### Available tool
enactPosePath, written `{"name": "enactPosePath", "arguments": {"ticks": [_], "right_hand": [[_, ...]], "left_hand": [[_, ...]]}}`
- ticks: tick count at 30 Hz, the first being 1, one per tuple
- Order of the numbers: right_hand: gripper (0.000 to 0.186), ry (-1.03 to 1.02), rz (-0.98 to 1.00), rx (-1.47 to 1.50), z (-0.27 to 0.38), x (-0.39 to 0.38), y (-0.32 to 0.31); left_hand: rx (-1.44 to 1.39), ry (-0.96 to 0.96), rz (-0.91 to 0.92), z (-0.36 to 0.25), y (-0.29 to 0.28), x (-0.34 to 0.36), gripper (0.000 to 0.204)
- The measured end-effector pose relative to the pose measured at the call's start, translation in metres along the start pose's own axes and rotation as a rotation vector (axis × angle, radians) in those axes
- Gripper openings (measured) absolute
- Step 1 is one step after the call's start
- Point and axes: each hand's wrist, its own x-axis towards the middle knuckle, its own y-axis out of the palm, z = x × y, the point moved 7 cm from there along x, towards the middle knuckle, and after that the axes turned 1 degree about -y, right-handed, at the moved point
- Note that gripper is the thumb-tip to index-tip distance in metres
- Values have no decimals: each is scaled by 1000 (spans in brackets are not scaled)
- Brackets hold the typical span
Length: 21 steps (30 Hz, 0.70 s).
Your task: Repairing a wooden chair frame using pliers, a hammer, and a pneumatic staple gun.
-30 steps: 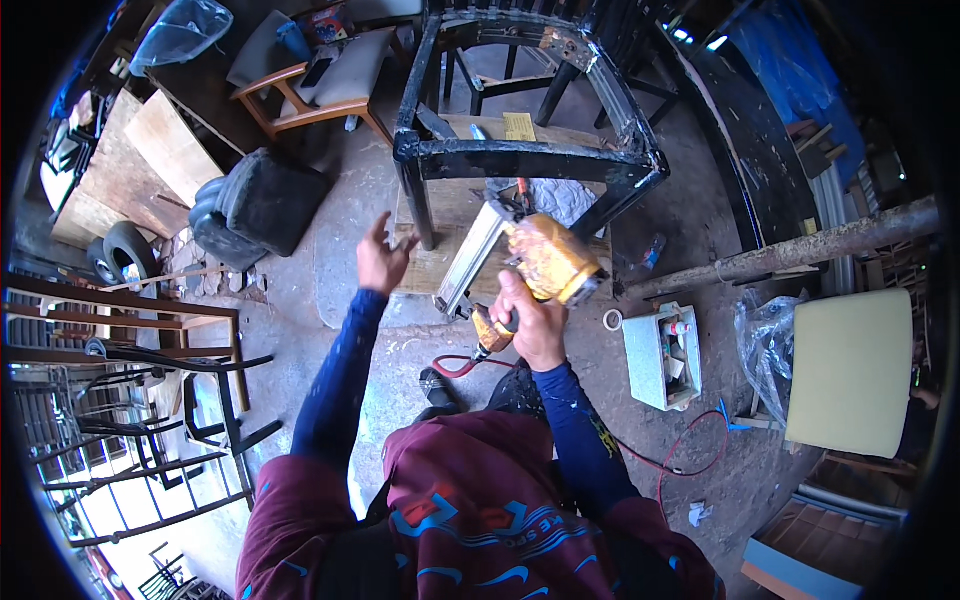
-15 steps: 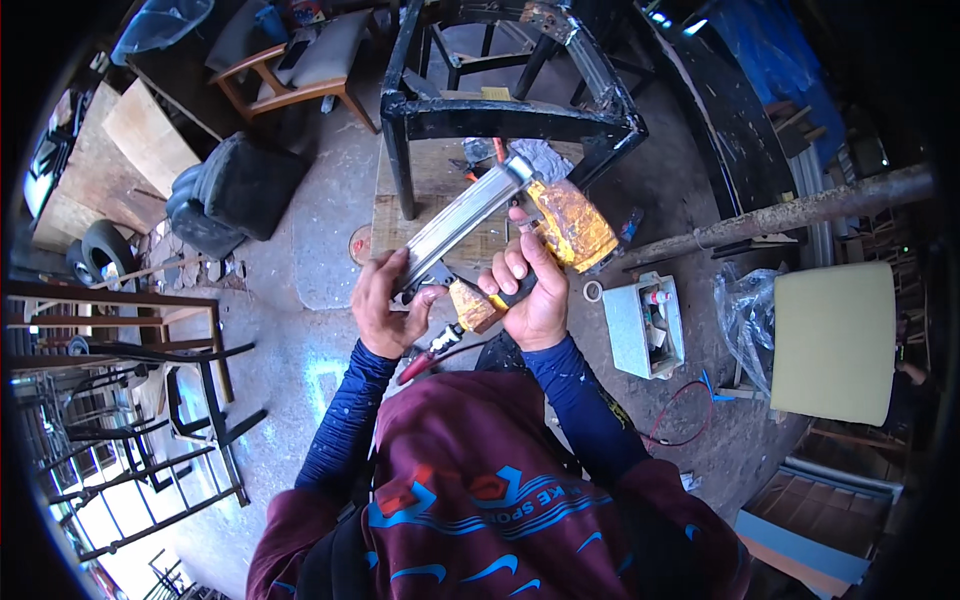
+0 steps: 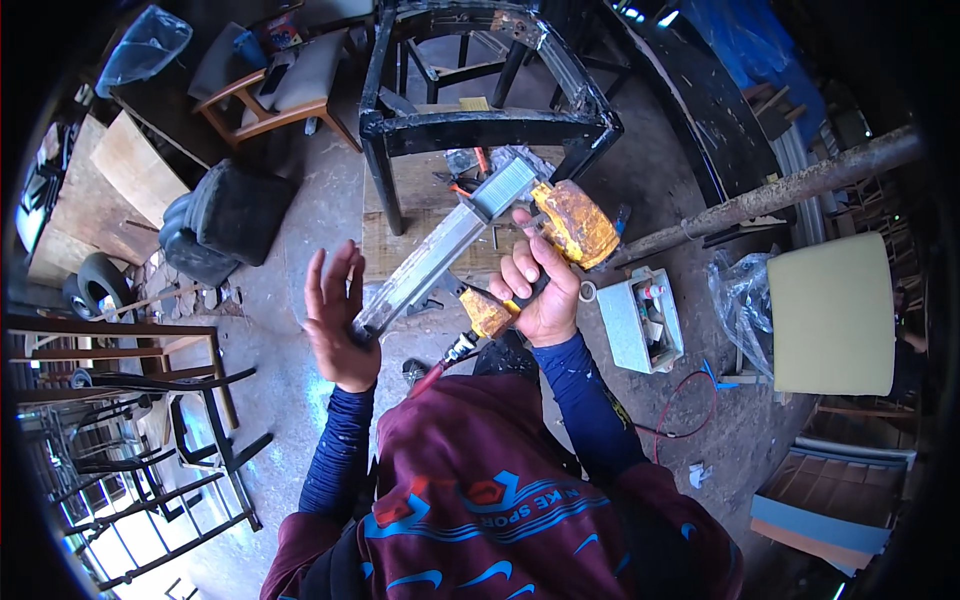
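Clamped on the black handle of a worn yellow nail gun (image 3: 582, 228), the right hand (image 3: 547, 302) has its fingers wrapped around it in the head view. The left hand (image 3: 338, 325) is spread, its fingers apart and not curled around anything; its palm seems to meet the lower end of the long silver magazine (image 3: 420, 258), though that contact is hard to make out. At the magazine's upper end, a strip of silver fasteners (image 3: 507, 188) lies exposed. A red hose (image 3: 428, 380) joins the gun below the handle.

The nail gun is on the person's side of the black chair frame (image 3: 490, 134), with the magazine slanting over a wooden board (image 3: 420, 190) partly beneath that frame. To the right of the frame, closer to the person, are a pale box (image 3: 622, 325) of small items and a beige cushion (image 3: 832, 315). To the left of the frame are a wooden armchair (image 3: 305, 78) with a grey seat and, farther out, 2 tires (image 3: 98, 283).
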Motion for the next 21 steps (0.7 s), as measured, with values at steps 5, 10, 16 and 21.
{"name": "enactPosePath", "arguments": {"ticks": [5, 10, 16, 21], "right_hand": [[43, 161, 9, -37, -33, -16, 1], [46, 50, -18, -113, 3, -14, -8], [48, -115, -139, -353, 53, -21, -29], [42, -261, -305, -698, 88, -30, -39]], "left_hand": [[184, -149, 181, 3, 35, 19, 96], [178, -178, 127, 7, 21, 30, 89], [685, -192, -52, 54, -42, 86, 79], [877, 166, 107, 40, 13, 169, 80]]}}
